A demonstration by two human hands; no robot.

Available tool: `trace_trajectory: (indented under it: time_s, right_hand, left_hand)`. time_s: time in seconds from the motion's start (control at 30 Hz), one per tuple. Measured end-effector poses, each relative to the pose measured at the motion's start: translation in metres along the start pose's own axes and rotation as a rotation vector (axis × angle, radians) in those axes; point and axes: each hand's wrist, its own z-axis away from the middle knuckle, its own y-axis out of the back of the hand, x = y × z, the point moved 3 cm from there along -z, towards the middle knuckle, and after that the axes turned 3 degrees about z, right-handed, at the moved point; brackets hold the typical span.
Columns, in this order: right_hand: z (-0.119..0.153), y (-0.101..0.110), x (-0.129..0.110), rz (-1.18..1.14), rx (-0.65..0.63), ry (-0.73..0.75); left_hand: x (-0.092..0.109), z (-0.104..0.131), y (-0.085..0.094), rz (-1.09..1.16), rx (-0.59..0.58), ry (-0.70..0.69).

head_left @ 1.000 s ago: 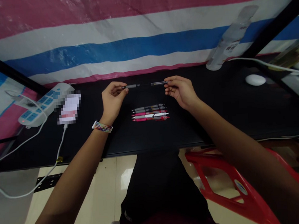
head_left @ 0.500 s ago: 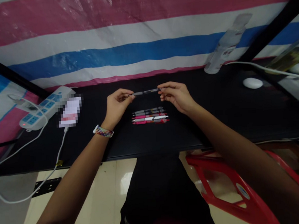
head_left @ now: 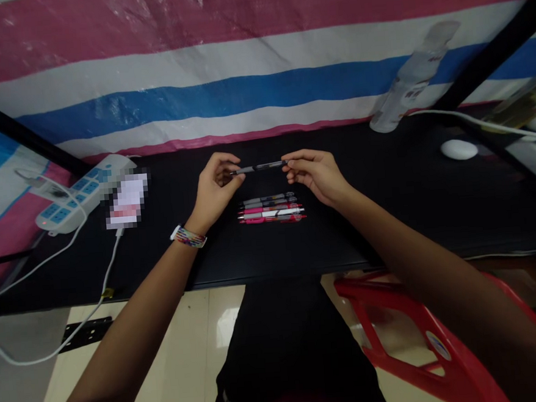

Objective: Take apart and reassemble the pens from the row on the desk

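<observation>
A grey and black pen (head_left: 262, 167) is held level between my two hands above the black desk. My right hand (head_left: 314, 170) pinches its right end between thumb and fingers. At the other end, my left hand (head_left: 214, 183) has its thumb against the pen's tip end, with the index finger lifted slightly off it; the other fingers curl behind. Just below, several pens lie side by side in a row: grey and black ones (head_left: 268, 199) at the far side, a white one (head_left: 280, 212) and a pink-red one (head_left: 269, 220) nearest me.
To the left lie a white power strip (head_left: 88, 189) and a blurred-out phone (head_left: 128, 201) on a white cable. A clear bottle (head_left: 407, 90) and a white mouse (head_left: 459, 149) are at the right. A striped sheet (head_left: 242, 95) hangs behind the desk; a red stool (head_left: 397, 339) stands below.
My left index finger and thumb have spread a little wider around the pen's tip end. The pen tilts slightly differently; my right hand keeps its pinch. The view has shifted slightly.
</observation>
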Motion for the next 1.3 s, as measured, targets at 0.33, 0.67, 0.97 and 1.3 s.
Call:
trace_trajectory:
  time_s: [0.33, 0.67, 0.97, 1.3]
  right_hand:
    - [0.001, 0.000, -0.001, -0.009, 0.010, 0.001]
    - [0.003, -0.002, -0.003, 0.016, 0.008, -0.016]
    - [0.000, -0.002, -0.003, 0.019, 0.008, 0.004]
    - [0.002, -0.003, -0.004, 0.049, 0.017, 0.020]
  left_hand:
    - [0.000, 0.000, 0.000, -0.024, -0.024, -0.003]
    - [-0.005, 0.000, 0.002, -0.080, -0.006, 0.003]
    - [0.005, 0.001, 0.001, -0.113, -0.042, -0.024]
    - [0.003, 0.001, 0.002, -0.191, -0.008, -0.004]
